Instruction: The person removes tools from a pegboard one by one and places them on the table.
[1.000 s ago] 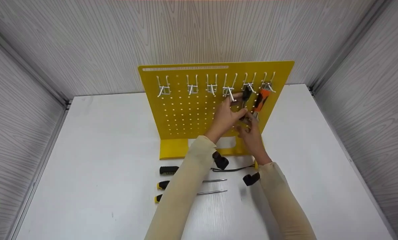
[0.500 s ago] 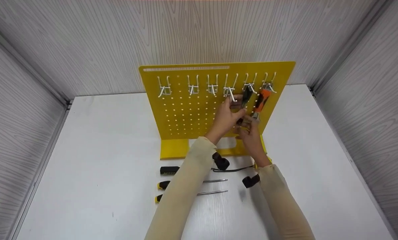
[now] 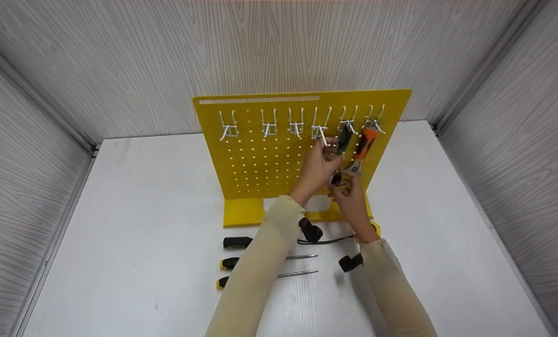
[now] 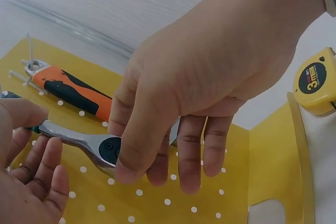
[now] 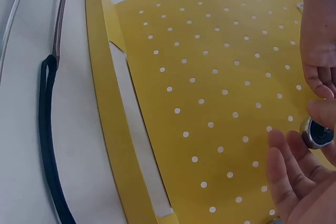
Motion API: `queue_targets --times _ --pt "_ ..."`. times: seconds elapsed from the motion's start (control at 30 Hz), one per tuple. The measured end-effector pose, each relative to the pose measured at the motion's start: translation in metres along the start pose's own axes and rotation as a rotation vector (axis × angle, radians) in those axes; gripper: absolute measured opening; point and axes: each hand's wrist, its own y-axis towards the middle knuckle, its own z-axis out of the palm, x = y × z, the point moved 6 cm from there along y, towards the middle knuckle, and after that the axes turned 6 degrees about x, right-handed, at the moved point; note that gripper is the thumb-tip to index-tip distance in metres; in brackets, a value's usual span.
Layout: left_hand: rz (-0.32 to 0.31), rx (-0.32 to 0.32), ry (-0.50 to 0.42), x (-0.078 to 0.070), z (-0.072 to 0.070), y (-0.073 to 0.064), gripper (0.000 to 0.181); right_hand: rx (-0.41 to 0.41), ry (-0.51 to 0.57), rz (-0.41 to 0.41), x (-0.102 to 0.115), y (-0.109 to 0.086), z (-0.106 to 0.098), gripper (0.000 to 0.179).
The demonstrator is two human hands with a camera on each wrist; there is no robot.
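A ratchet wrench with a dark green handle hangs from the second hook from the right on the yellow pegboard. My left hand holds it near the handle's lower end, the thumb lying across it in the left wrist view. Lower down, my right hand pinches the round ratchet head between thumb and fingers. Just right of it hangs an orange-and-black adjustable wrench, its lower end partly behind my right hand in the left wrist view.
White hooks line the board's top. On the white table, a black-handled tool and two screwdrivers lie partly under my left sleeve. A yellow tape measure with a black strap sits by the right wrist.
My right hand has moved slightly down along the ratchet wrench to its head, uncovering more of the adjustable wrench's lower end. My left hand has stayed nearly in place.
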Motion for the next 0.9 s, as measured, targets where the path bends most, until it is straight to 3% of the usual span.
queue_targets --times 0.2,0.5,0.9 --pt "-0.003 0.002 0.007 0.000 0.001 -0.001 0.031 -0.045 -0.030 -0.007 0.002 -0.007 0.001 0.041" --pt "0.010 -0.004 0.047 -0.002 0.002 -0.010 0.029 -0.055 -0.146 -0.109 0.035 -0.024 0.005 0.035" --pt "0.052 0.031 0.062 -0.013 0.012 -0.019 0.027 -0.129 -0.152 -0.167 0.037 -0.034 -0.010 0.034"
